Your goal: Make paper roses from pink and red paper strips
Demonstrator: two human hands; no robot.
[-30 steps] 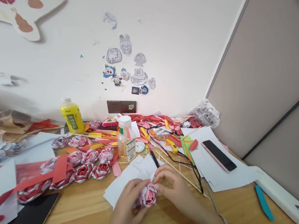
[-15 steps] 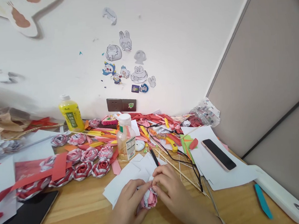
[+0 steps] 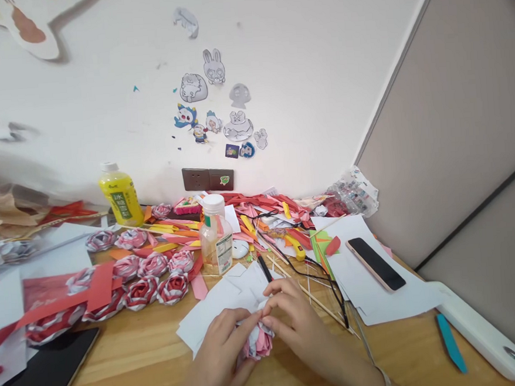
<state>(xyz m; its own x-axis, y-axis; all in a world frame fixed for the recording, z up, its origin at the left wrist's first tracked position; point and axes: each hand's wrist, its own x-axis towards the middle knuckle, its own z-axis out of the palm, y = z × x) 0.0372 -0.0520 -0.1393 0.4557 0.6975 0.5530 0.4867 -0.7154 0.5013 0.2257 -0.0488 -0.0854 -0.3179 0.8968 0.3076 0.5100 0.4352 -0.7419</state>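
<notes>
A pink and white paper rose (image 3: 259, 341) is held low over the wooden table, close to its front edge. My left hand (image 3: 226, 348) wraps round its left side, thumb and fingers closed on it. At its upper right, my right hand (image 3: 287, 311) pinches the white paper at the rose's edge, fingertips meeting those of the left. The palms hide part of the flower. Just behind lie white paper sheets (image 3: 221, 304) and a black pen (image 3: 265, 269). Finished red, pink and white paper roses (image 3: 141, 292) stand in rows to the left.
A clear jar (image 3: 217, 243) and a yellow drink bottle (image 3: 120, 196) stand towards the wall. Coloured paper strips (image 3: 267, 207), thin sticks and a black cable (image 3: 342, 304) spread across the back. A phone (image 3: 376, 264) rests on paper at right; a dark tablet (image 3: 41, 378) lies left.
Both hands keep hold of the paper rose with the fingers barely shifted; the right fingertips move slightly along its edge. The whole view shifts a little.
</notes>
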